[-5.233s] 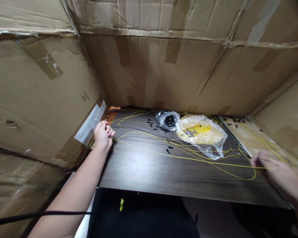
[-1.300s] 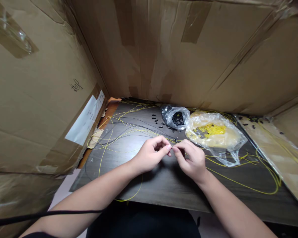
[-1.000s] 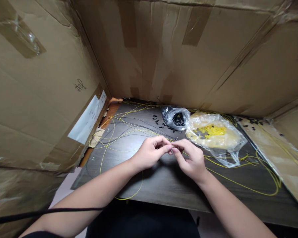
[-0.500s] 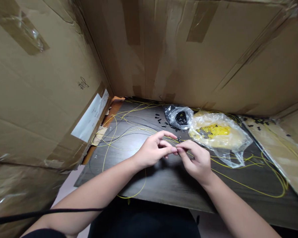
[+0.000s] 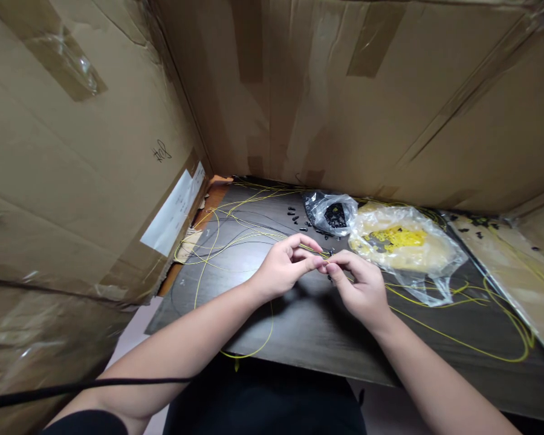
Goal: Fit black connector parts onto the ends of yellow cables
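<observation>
Boxed in by taped cardboard walls (image 5: 95,151) at upper left, top and right, with a dark tabletop (image 5: 299,329) across the lower middle of the frame. Both bare forearms angled in from the bottom edge, meeting fingertip to fingertip above the tabletop's centre.

Left hand (image 5: 281,269) just left of centre, wrist slightly bent, thumb and forefinger closed in a pinch on a thin yellow wire (image 5: 309,248), other fingers loosely curled. Right hand (image 5: 362,287) just right of centre, knuckles up, fingers likewise pinched shut on the same wire, touching the left fingertips. Too small to tell whether anything else sits in that pinch.

More loose yellow strands (image 5: 523,338) looping toward lower right. Behind the hands, scattered small black pieces (image 5: 297,217), a clear bag of black pieces (image 5: 333,212), and beside it a larger clear bag of yellow pieces (image 5: 405,241).
</observation>
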A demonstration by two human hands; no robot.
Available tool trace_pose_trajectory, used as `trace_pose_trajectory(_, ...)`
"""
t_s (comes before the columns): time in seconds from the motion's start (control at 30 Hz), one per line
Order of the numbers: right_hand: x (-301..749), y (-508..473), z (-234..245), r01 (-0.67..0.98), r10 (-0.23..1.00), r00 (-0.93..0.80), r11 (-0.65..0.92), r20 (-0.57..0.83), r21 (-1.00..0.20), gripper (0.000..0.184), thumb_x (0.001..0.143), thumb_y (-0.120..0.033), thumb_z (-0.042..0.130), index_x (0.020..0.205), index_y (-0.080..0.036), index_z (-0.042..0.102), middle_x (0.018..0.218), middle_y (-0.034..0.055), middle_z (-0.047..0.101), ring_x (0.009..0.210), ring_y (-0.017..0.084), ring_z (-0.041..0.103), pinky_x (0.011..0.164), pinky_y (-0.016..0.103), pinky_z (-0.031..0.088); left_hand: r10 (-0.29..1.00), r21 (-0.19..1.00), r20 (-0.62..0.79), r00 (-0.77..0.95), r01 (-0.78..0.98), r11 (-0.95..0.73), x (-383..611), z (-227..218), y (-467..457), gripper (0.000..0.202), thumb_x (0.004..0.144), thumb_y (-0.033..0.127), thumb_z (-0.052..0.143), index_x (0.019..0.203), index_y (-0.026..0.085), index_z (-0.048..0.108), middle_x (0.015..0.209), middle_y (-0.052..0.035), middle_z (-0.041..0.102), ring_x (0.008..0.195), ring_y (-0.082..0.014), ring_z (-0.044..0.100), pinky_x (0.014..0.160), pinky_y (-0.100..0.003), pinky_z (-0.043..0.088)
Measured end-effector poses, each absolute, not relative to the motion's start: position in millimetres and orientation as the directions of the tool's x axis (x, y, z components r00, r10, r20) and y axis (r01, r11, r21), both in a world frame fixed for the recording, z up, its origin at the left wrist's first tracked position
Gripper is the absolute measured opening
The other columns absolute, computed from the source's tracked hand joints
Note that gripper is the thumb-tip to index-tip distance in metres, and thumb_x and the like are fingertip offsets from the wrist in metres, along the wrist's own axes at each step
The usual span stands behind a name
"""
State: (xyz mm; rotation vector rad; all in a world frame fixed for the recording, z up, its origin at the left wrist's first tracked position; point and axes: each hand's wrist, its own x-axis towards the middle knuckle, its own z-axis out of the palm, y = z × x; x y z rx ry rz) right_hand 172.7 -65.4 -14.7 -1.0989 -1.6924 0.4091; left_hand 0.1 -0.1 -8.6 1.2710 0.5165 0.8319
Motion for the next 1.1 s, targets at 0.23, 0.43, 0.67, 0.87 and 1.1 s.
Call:
trace_pose_trajectory(0.23, 172, -65, -20, 0.458, 0.863, -0.094, 0.480, 0.496, -0.748, 0.013, 0.100, -0.022, 0.052, 0.090, -0.020, 0.060, 0.084, 0.0046, 0.064, 0.076, 0.016, 0.061, 0.071, 0.030, 0.049, 0.782, 0.978, 0.163, 0.602, -0.200, -0.051, -1, -10, 2, 0.029, 0.086, 0.040, 0.071, 0.090, 0.014, 0.057, 0.078, -0.0048, 0.069, 0.073, -0.0143, 0.068, 0.072, -0.027, 0.053)
trace_pose_trajectory(0.43, 177, -64, -21, 0.479, 0.877, -0.121, 0.462, 0.465, -0.746, 0.014, 0.101, -0.024, 0.051, 0.089, -0.020, 0.057, 0.082, 0.0030, 0.061, 0.072, 0.014, 0.058, 0.068, 0.029, 0.046, 0.723, 0.956, 0.225, 0.653, -0.004, -0.294, -6, -4, 4, 0.020, 0.091, 0.032, 0.061, 0.088, 0.013, 0.063, 0.077, -0.0034, 0.066, 0.067, -0.0103, 0.057, 0.063, -0.022, 0.044)
trace_pose_trajectory(0.67, 184, -64, -20, 0.450, 0.892, -0.109, 0.438, 0.439, -0.778, 0.015, 0.101, -0.026, 0.051, 0.090, -0.019, 0.058, 0.079, 0.0014, 0.061, 0.068, 0.013, 0.058, 0.065, 0.026, 0.046, 0.737, 0.918, 0.252, 0.627, 0.086, -0.386, -4, -4, 0, 0.019, 0.093, 0.031, 0.057, 0.090, 0.013, 0.062, 0.073, -0.0005, 0.061, 0.065, -0.0100, 0.052, 0.062, -0.023, 0.041)
trace_pose_trajectory(0.87, 189, -66, -18, 0.490, 0.904, -0.056, 0.395, 0.424, -0.777, 0.014, 0.099, -0.028, 0.056, 0.089, -0.019, 0.059, 0.074, 0.0007, 0.060, 0.060, 0.012, 0.054, 0.058, 0.025, 0.044, 0.759, 0.935, 0.233, 0.607, 0.076, -0.347, -3, -5, -1, 0.020, 0.093, 0.034, 0.058, 0.090, 0.014, 0.060, 0.074, -0.0009, 0.061, 0.066, -0.0108, 0.055, 0.064, -0.023, 0.043)
trace_pose_trajectory(1.1, 194, -68, -17, 0.470, 0.892, -0.004, 0.401, 0.452, -0.787, 0.010, 0.097, -0.029, 0.058, 0.102, -0.020, 0.060, 0.083, 0.0023, 0.062, 0.063, 0.013, 0.058, 0.059, 0.027, 0.048, 0.777, 0.957, 0.214, 0.593, 0.034, -0.289, -3, -6, -2, 0.024, 0.095, 0.039, 0.057, 0.092, 0.015, 0.059, 0.074, -0.0006, 0.060, 0.067, -0.0109, 0.055, 0.064, -0.023, 0.044)
